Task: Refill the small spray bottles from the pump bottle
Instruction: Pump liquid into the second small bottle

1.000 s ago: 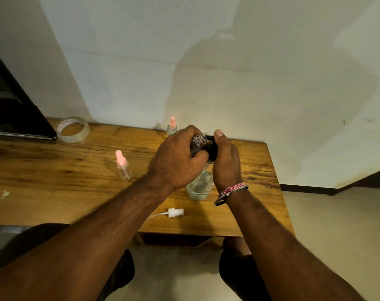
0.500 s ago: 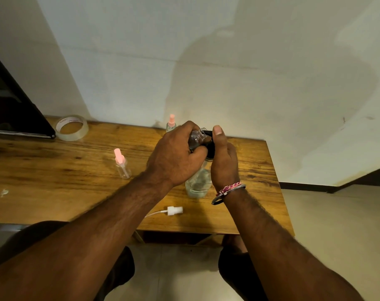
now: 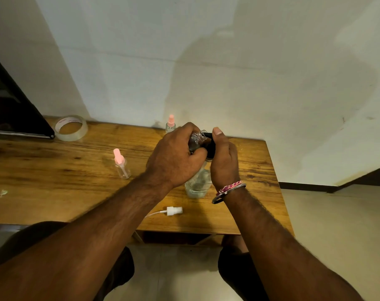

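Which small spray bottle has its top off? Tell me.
The small clear bottle gripped in the left hand, its bare neck at the black pump. The other two, mid-table and by the wall, have pink tops on.

Left hand (image 3: 173, 159) fingers curled, gripping; right hand (image 3: 224, 161) clenched, thumb up.

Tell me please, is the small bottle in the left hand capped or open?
Open: the small bottle shows a bare threaded neck, tilted toward the black pump; a white sprayer lies on the table.
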`<state>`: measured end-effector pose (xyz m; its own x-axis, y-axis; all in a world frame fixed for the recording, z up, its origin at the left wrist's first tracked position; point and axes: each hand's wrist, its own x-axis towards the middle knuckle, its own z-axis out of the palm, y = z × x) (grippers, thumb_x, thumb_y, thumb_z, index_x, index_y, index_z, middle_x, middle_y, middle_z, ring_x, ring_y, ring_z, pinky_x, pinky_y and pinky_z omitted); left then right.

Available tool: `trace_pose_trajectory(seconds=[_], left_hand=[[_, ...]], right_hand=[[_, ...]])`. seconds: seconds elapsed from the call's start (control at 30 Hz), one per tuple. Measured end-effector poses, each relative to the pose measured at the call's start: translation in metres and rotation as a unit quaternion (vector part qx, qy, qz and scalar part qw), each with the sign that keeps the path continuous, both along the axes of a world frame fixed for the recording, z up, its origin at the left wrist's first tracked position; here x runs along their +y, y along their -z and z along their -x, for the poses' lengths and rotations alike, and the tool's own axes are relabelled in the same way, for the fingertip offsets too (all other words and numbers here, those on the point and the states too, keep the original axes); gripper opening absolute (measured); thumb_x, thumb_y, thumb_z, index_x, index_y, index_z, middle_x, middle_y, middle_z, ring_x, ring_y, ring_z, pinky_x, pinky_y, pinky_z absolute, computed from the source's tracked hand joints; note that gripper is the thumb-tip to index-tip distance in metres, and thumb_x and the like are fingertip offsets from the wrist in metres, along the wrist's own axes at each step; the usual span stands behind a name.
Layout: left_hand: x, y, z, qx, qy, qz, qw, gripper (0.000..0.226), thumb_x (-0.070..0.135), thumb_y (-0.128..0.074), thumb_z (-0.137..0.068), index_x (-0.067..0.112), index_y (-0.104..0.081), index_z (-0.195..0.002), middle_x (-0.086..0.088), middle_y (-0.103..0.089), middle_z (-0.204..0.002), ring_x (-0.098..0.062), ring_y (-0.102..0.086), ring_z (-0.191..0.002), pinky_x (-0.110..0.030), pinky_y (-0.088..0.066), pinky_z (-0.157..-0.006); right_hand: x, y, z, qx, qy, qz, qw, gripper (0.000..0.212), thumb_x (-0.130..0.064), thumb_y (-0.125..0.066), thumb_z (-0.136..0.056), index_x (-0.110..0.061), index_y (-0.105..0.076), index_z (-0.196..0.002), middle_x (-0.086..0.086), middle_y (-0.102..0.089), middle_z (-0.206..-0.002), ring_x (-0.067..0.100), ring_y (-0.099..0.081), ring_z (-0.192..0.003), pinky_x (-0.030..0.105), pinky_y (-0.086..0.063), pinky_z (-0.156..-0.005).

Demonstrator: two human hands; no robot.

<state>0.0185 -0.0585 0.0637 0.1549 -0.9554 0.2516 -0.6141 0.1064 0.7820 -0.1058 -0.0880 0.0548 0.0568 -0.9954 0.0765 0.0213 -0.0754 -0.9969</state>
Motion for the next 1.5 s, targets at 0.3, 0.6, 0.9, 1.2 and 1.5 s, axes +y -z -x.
trace_pose_trajectory(seconds=[0.3,0.6,0.9,1.2,1.5], left_hand=[[0.002,-0.001,0.001,-0.009,0.0,-0.006,1.0,0.036,0.036,-0.061,-0.082,0.024,-0.063,-0.115,0.007,-0.069,-0.098,-0.013,-0.066,-0.085,-0.04,-0.06,-0.072],[0.001,-0.003,-0.001,0.027,0.007,0.008,1.0,0.022,0.023,-0.067,-0.087,0.021,-0.063,-0.109,0.006,-0.069,-0.091,-0.012,-0.067,-0.079,-0.031,-0.055,-0.064],[0.0,-0.003,-0.002,0.022,0.005,0.012,1.0,0.022,0.024,-0.068,-0.088,0.022,-0.063,-0.109,0.005,-0.069,-0.091,-0.013,-0.066,-0.078,-0.028,-0.05,-0.062],[-0.001,0.0,-0.001,0.0,0.001,0.0,1.0,0.032,0.033,-0.065,-0.084,0.023,-0.063,-0.115,0.006,-0.07,-0.098,-0.012,-0.067,-0.085,-0.039,-0.061,-0.071],[0.001,0.0,-0.002,0.003,0.0,-0.001,1.0,0.03,0.034,-0.063,-0.083,0.024,-0.064,-0.112,0.008,-0.07,-0.094,-0.013,-0.067,-0.083,-0.041,-0.06,-0.071]], right_hand=[[0.0,-0.002,0.002,0.011,0.009,0.0,1.0,0.04,-0.027,-0.044,-0.108,-0.013,-0.072,-0.084,-0.009,-0.074,-0.074,-0.002,-0.068,-0.074,0.014,-0.051,-0.064],[0.006,-0.003,0.002,0.0,-0.033,0.018,0.999,0.064,-0.053,-0.039,-0.103,-0.001,-0.076,-0.102,0.004,-0.079,-0.089,0.009,-0.075,-0.087,0.015,-0.053,-0.072],[0.005,-0.007,0.0,0.012,-0.023,0.002,1.0,0.052,-0.04,-0.039,-0.105,-0.005,-0.075,-0.093,-0.006,-0.076,-0.075,0.002,-0.072,-0.077,0.013,-0.052,-0.066],[0.004,-0.008,0.002,0.017,0.009,-0.004,1.0,0.042,-0.023,-0.044,-0.109,-0.017,-0.071,-0.078,-0.017,-0.072,-0.065,-0.006,-0.066,-0.066,0.011,-0.05,-0.061],[0.003,-0.007,0.0,0.006,0.004,-0.004,1.0,0.043,-0.038,-0.051,-0.102,-0.011,-0.073,-0.077,-0.002,-0.071,-0.068,0.005,-0.066,-0.069,0.021,-0.052,-0.063]])
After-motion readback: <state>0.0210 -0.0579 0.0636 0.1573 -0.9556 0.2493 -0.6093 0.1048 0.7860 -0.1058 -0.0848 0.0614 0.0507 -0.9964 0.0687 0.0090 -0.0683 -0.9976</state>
